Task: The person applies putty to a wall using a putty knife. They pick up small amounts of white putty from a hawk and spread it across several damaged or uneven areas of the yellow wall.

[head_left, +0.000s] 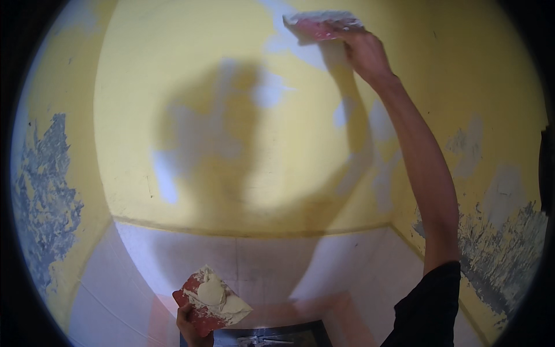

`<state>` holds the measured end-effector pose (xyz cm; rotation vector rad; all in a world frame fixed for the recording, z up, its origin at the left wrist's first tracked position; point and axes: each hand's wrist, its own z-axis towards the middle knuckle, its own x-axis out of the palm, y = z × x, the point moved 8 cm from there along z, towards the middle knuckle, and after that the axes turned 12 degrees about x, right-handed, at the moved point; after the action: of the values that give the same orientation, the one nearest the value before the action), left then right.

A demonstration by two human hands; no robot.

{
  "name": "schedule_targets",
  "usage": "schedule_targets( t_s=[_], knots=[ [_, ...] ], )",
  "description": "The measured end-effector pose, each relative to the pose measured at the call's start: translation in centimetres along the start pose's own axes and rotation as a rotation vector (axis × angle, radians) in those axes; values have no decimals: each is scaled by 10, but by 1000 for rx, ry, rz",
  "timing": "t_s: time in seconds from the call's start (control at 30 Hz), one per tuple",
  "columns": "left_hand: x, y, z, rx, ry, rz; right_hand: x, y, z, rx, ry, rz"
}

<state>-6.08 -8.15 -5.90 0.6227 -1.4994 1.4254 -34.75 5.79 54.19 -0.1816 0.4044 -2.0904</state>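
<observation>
My right hand (368, 56) is raised high and closed around a red putty spreader (317, 29) with whitish filler along its edge. The spreader is at the yellow wall (300, 168), beside a pale filled patch; whether its edge touches the wall I cannot tell. Low in front of me, my left hand (189, 328) grips a second red putty spreader (202, 321), held tilted. A thick lump of cream filler (212, 293) covers much of its face.
Pale filler patches (167, 176) dot the wall. Grey, roughly peeled areas (49, 202) mark the left wall, and similar peeling (503, 260) the right. White and pink tiles (272, 260) line the lower wall. A dark-framed object (317, 334) stands at the bottom.
</observation>
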Motion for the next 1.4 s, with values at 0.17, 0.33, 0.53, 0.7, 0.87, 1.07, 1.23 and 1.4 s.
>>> schedule_targets(
  t_s=[0.17,0.33,0.53,0.7,0.87,1.07,1.23,1.4],
  knots=[
    [43,-12,-13,9,-61,104,39,10,-50,-206,-36,-152],
    [13,1,-17,-40,-32,92,-32,-9,-84,-189,-8,-18],
    [6,-2,-16,59,-11,-38,-59,41,-160,417,271,646],
    [-50,2,-22,134,-116,-117,-29,143,-297,737,769,1341],
    [-64,24,-12,-3,-256,-175,20,198,-424,1168,1170,1558],
    [-24,-18,-22,33,-266,-77,27,221,-434,1205,1367,1699],
    [-31,-13,-29,100,-366,-53,27,221,-432,1135,1371,1677],
    [-24,-18,-27,118,-364,-13,28,221,-432,1138,1441,1591]
  ],
)
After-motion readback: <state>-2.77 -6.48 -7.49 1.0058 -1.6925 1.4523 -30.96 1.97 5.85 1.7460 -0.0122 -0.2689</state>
